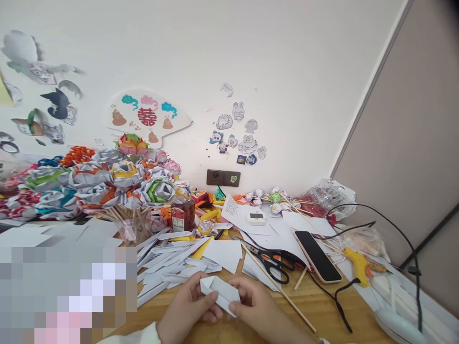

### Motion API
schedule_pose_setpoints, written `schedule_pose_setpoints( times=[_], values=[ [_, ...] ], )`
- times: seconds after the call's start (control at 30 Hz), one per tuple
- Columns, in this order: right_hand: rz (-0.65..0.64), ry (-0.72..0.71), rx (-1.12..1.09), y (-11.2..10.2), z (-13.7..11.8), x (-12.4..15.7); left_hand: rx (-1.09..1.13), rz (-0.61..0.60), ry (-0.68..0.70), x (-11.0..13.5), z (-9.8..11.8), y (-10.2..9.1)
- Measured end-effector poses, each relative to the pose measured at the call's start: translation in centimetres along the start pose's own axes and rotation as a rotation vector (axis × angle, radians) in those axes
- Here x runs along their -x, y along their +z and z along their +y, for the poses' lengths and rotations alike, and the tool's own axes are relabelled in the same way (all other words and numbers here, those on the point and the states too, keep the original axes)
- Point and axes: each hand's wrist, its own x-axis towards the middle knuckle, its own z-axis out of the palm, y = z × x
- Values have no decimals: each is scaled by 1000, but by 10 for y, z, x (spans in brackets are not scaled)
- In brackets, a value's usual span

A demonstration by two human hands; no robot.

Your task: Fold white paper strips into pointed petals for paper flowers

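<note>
A folded piece of white paper (223, 292) is held between both hands, low in the middle of the head view. My left hand (195, 301) pinches its left side, thumb on top and fingers beneath. On the right end, my right hand (247, 302) grips with thumb in front and fingers behind. Just beyond the hands lies a pile of folded white paper strips (172, 265), with a flat white sheet (224, 253) beside it. Black-handled scissors (274, 263) rest to the right of the sheet, near a thin wooden stick (278, 286).
Folded paper flowers (89, 179) are heaped at the back left, behind a cup of sticks (131, 222) and a bottle (182, 215). Rightward are a phone (318, 257), a yellow glue gun (356, 265), a black cable (418, 286) and a white timer (256, 218). A blurred patch covers the lower left.
</note>
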Motion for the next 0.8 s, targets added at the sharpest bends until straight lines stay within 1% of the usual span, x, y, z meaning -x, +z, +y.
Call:
schedule_pose_setpoints(
  times=[0.07, 0.13, 0.2, 0.33, 0.47, 0.53, 0.63, 0.8],
  values=[
    [62, 34, 108, -1, -2, 0, -3, -18, 6, 2, 1, 0],
    [69, 38, 142, -3, -4, 0, -18, -23, 28, 4, 4, 0],
    [31, 36, 95, -4, -5, 0, -42, -18, 34, 5, 7, 0],
    [-7, 40, -94, -9, -4, 0, -91, 9, 13, 6, 11, 0],
    [-29, 43, -230, -15, -5, -3, -49, -4, 6, 3, 8, -3],
    [-18, 53, -251, -16, -8, -4, -8, -4, 3, 2, 6, -5],
    [34, 49, -242, -16, -14, -5, 34, -22, -5, 1, 5, -6],
    [99, -3, -220, -14, -16, -4, 91, -11, 14, 5, 10, -4]
  ],
)
